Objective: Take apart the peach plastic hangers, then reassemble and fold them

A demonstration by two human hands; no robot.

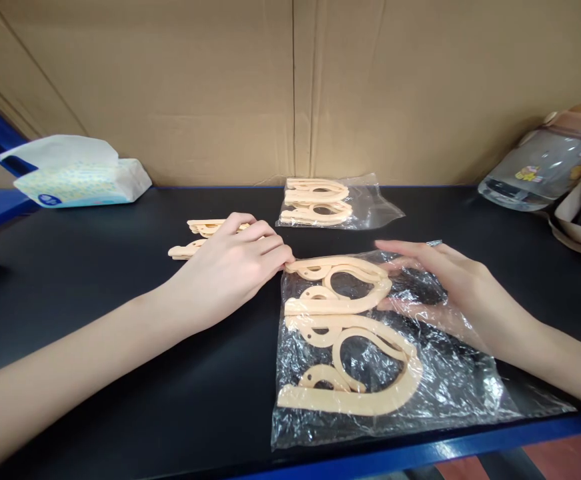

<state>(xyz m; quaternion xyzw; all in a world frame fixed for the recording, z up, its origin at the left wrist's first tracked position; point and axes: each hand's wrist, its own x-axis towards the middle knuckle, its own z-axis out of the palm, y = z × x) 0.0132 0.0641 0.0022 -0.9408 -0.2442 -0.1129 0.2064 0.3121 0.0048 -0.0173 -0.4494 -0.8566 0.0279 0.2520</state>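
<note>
Left hand (pixel 243 267) is touching the front clear bag (pixel 460 380) at its upper-left corner. Right hand (pixel 470 287) is partly showing through its plastic, spreading beside beige curved pieces (pixel 375 402). Second bag (pixel 370 203) is lying behind on black tabletop (pixel 170 400).

Hangers (pixel 330 307) inside bag (pixel 463 383) on table (pixel 195 400)

- Tissue pack (pixel 90 183): a blue oval logo (pixel 49 199), its lettering too small to read.
- Bottle (pixel 555 157): a colourful sticker (pixel 528 175), any wording unreadable.
</note>
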